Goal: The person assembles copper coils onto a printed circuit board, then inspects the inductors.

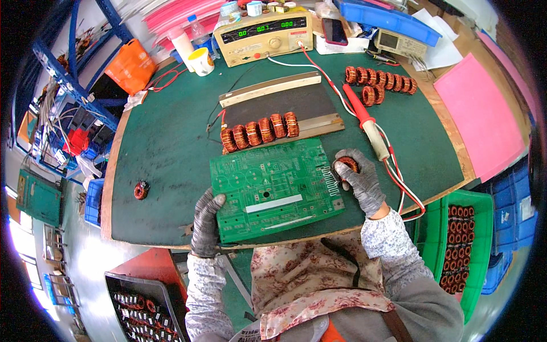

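Spanning the middle of the worktop's (162, 165) near edge, a green circuit board (276, 183) sits in the grasp of a gloved left hand (207, 223) at its left side, while the gloved right hand (360, 178) pinches a copper coil (350, 162) just beside its right edge. Beyond, six coils (266, 130) line a dark plate (273, 102); a red-and-white probe (373, 138) lies toward the right edge, a beige power supply (253, 50) at the far edge.
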A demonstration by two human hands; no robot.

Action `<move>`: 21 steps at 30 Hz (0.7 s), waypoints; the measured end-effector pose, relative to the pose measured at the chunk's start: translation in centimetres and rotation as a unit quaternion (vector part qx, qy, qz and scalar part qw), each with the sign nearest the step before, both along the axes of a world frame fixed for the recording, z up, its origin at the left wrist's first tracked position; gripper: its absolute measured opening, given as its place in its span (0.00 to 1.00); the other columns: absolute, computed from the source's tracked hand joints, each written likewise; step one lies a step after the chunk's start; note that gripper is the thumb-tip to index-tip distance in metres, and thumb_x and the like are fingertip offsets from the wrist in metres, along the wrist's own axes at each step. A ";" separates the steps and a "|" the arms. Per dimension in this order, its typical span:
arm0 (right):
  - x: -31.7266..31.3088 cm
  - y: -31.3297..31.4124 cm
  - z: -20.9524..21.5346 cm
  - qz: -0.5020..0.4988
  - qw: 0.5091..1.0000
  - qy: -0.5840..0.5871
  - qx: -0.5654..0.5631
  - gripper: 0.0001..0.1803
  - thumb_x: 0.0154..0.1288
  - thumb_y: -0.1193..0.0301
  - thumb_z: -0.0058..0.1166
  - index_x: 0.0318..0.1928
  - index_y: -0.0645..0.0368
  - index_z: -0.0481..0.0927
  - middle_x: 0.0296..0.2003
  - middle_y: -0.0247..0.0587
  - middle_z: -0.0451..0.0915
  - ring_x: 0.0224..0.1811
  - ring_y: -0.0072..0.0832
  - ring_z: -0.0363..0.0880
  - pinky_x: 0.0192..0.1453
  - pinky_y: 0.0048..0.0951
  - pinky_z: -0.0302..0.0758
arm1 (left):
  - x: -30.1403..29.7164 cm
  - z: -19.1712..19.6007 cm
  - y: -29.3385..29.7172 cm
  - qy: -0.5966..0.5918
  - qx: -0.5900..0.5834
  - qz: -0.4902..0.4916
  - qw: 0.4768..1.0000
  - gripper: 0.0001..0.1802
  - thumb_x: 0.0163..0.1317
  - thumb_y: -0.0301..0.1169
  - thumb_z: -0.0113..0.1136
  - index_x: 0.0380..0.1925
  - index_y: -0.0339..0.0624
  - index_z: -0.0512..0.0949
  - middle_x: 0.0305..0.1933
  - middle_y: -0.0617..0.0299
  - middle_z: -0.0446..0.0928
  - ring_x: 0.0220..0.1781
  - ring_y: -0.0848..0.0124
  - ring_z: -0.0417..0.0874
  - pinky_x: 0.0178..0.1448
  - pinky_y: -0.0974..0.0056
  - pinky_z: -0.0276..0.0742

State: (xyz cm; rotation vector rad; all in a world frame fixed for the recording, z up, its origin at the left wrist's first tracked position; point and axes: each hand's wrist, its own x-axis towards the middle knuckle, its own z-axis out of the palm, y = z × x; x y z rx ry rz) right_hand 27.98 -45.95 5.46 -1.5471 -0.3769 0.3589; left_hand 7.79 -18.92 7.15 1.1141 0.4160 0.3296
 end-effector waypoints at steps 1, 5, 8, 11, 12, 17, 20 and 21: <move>-0.1 0.0 0.1 -0.001 1.000 0.000 0.000 0.13 0.62 0.67 0.61 0.45 0.56 0.78 0.31 0.31 0.78 0.24 0.13 0.73 0.24 0.16 0.71 | 0.3 0.4 0.2 -0.009 0.004 0.004 1.000 0.24 0.61 0.35 0.61 0.54 0.34 0.74 0.48 0.56 0.80 0.47 0.68 0.82 0.53 0.65 0.78; -0.4 0.2 -0.1 -0.005 0.999 -0.037 -0.033 0.13 0.61 0.68 0.62 0.44 0.57 0.78 0.32 0.33 0.79 0.28 0.18 0.76 0.30 0.21 0.75 | 0.9 0.1 0.2 -0.002 0.020 0.011 1.000 0.23 0.60 0.35 0.60 0.54 0.34 0.74 0.47 0.56 0.80 0.46 0.70 0.82 0.52 0.65 0.77; -0.5 0.7 -0.6 0.003 0.994 -0.099 -0.055 0.13 0.59 0.68 0.62 0.43 0.58 0.77 0.32 0.37 0.80 0.31 0.23 0.79 0.36 0.25 0.77 | 0.5 0.0 0.3 -0.001 0.013 0.010 1.000 0.23 0.60 0.35 0.61 0.54 0.34 0.74 0.47 0.57 0.80 0.46 0.70 0.81 0.52 0.65 0.77; -0.5 1.0 -1.0 -0.012 0.977 -0.195 -0.081 0.13 0.59 0.68 0.62 0.43 0.58 0.77 0.33 0.41 0.81 0.33 0.29 0.81 0.40 0.29 0.78 | 0.2 0.0 0.1 -0.006 0.011 0.006 1.000 0.23 0.61 0.35 0.61 0.54 0.35 0.74 0.48 0.56 0.80 0.47 0.69 0.82 0.52 0.65 0.77; -0.7 1.1 -1.1 -0.033 0.961 -0.258 -0.091 0.14 0.58 0.68 0.62 0.43 0.57 0.77 0.33 0.43 0.81 0.33 0.31 0.82 0.40 0.30 0.78 | 0.1 0.0 -0.1 -0.008 0.011 0.008 1.000 0.23 0.61 0.35 0.61 0.54 0.35 0.74 0.48 0.56 0.80 0.47 0.69 0.82 0.52 0.65 0.77; -2.3 1.6 0.1 -0.064 0.956 -0.266 -0.109 0.15 0.57 0.68 0.62 0.44 0.58 0.76 0.35 0.47 0.81 0.35 0.38 0.83 0.43 0.34 0.79 | -1.5 1.0 -2.8 -0.024 -0.029 0.022 0.999 0.26 0.60 0.39 0.63 0.55 0.36 0.73 0.51 0.55 0.79 0.48 0.68 0.82 0.53 0.64 0.79; -2.5 2.3 0.5 -0.016 0.923 -0.342 -0.174 0.17 0.55 0.69 0.62 0.46 0.57 0.76 0.38 0.49 0.80 0.41 0.43 0.81 0.48 0.38 0.77 | -1.6 1.0 -3.2 -0.023 -0.058 0.018 0.998 0.28 0.59 0.40 0.63 0.56 0.36 0.73 0.51 0.55 0.79 0.48 0.67 0.82 0.51 0.63 0.80; -2.7 2.7 0.3 -0.005 0.902 -0.380 -0.205 0.19 0.54 0.70 0.62 0.47 0.57 0.75 0.40 0.49 0.79 0.45 0.45 0.79 0.51 0.39 0.76 | -1.5 1.0 -3.2 -0.021 -0.080 0.014 0.996 0.28 0.60 0.40 0.63 0.56 0.36 0.73 0.51 0.56 0.79 0.48 0.67 0.83 0.51 0.63 0.81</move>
